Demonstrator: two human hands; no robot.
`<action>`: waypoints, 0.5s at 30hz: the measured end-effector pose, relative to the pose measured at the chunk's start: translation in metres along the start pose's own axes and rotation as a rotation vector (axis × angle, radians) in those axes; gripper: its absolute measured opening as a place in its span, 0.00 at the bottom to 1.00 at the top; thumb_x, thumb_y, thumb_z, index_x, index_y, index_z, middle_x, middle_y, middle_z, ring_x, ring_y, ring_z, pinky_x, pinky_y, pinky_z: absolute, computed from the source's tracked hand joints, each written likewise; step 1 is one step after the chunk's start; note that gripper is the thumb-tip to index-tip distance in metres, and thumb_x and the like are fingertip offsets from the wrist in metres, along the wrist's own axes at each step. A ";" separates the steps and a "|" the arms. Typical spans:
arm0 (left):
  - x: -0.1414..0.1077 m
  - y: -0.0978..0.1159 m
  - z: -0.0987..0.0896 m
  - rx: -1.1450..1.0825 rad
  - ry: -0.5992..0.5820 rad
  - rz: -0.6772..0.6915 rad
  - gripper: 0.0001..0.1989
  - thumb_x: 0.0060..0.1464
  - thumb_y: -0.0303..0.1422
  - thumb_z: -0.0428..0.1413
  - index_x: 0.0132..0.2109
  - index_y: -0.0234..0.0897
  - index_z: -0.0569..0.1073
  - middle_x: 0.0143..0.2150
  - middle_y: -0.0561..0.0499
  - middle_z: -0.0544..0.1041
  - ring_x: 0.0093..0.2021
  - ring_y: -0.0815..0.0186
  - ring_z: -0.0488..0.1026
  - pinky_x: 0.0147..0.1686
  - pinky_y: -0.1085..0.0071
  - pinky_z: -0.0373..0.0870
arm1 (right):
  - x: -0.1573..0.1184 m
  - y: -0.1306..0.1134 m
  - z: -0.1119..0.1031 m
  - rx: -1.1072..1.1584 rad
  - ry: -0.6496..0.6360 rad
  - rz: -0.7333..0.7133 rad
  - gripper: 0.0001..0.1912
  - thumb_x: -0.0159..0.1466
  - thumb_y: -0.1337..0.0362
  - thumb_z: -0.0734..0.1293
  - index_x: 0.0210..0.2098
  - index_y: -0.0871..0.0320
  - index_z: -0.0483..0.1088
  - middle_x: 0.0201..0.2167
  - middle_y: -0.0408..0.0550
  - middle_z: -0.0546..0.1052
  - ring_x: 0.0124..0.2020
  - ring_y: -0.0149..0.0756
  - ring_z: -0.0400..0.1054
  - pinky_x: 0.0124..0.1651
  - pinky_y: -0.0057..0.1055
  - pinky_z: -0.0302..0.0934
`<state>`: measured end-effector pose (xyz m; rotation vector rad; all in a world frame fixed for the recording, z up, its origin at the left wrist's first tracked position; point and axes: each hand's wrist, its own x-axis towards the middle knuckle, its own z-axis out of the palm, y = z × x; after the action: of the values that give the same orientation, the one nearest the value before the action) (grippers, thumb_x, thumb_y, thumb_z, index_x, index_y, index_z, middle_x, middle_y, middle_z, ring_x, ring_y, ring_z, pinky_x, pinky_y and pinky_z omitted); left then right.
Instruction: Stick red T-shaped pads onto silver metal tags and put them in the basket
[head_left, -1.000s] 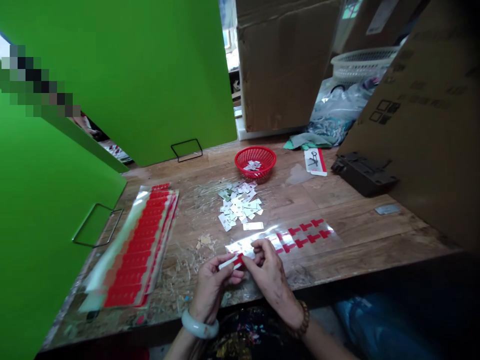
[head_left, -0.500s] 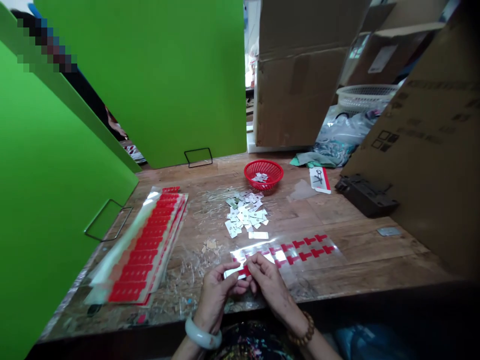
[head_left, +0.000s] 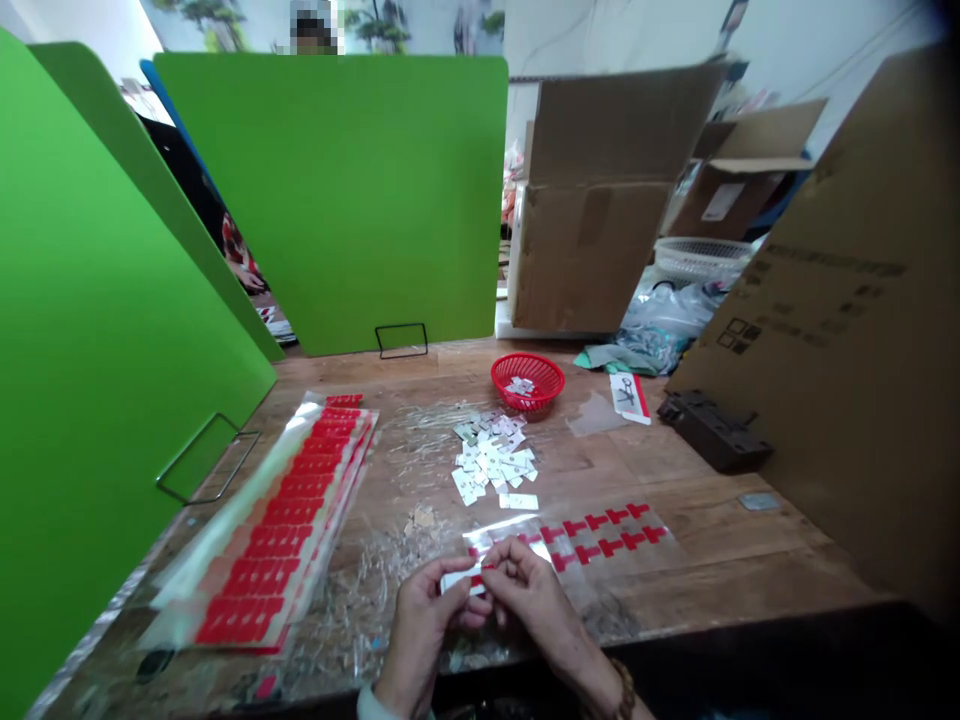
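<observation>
Between thumb and fingers, my left hand [head_left: 421,622] holds a small white-silver flat plate [head_left: 454,581]. My right hand [head_left: 538,602] is closed in a pinch at the plate's right end, with its fingertips on a small red sticker [head_left: 478,579] that lies against the plate. The fingers partly hide both pieces. Just behind the hands, a clear sheet with two rows of red stickers [head_left: 607,549] lies flat. Farther back is a pile of similar silver plates [head_left: 491,462], with a single plate [head_left: 519,502] in front of it.
A red basket [head_left: 528,399] holding a few plates stands behind the pile. Stacked red sticker sheets [head_left: 259,570] lie to the left. Green panels [head_left: 337,200] and a cardboard sheet [head_left: 840,330] border the table. A dark brown block [head_left: 716,432] sits at right; plastic scraps [head_left: 375,560] litter the left-centre.
The view has tilted upward, so the table sits lower and more background shows. Both hands stay together at the plate and sticker, with only slight finger movement.
</observation>
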<state>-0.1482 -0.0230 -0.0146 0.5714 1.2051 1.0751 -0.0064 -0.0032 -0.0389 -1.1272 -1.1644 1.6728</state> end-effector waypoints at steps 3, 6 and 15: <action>0.006 -0.003 -0.006 0.011 0.014 0.009 0.21 0.35 0.39 0.67 0.36 0.29 0.75 0.18 0.47 0.77 0.19 0.65 0.74 0.23 0.74 0.71 | 0.008 0.004 0.004 0.003 0.000 0.011 0.17 0.52 0.56 0.72 0.30 0.58 0.63 0.18 0.33 0.65 0.15 0.21 0.58 0.18 0.19 0.49; 0.014 -0.007 -0.013 0.021 0.016 0.027 0.24 0.33 0.42 0.67 0.35 0.29 0.75 0.16 0.48 0.75 0.17 0.66 0.73 0.20 0.75 0.69 | 0.013 0.005 0.009 -0.023 -0.034 0.031 0.17 0.50 0.57 0.72 0.30 0.58 0.62 0.16 0.33 0.65 0.13 0.21 0.57 0.16 0.18 0.47; 0.045 -0.031 -0.042 0.192 0.179 0.235 0.27 0.39 0.50 0.62 0.42 0.36 0.76 0.31 0.47 0.80 0.26 0.63 0.76 0.25 0.72 0.72 | 0.073 -0.055 -0.038 -0.072 0.150 -0.110 0.15 0.50 0.57 0.70 0.25 0.60 0.63 0.13 0.38 0.69 0.11 0.25 0.59 0.15 0.21 0.49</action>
<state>-0.1770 -0.0035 -0.0738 0.7935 1.4336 1.2357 0.0147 0.0887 -0.0100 -1.1891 -1.1769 1.4477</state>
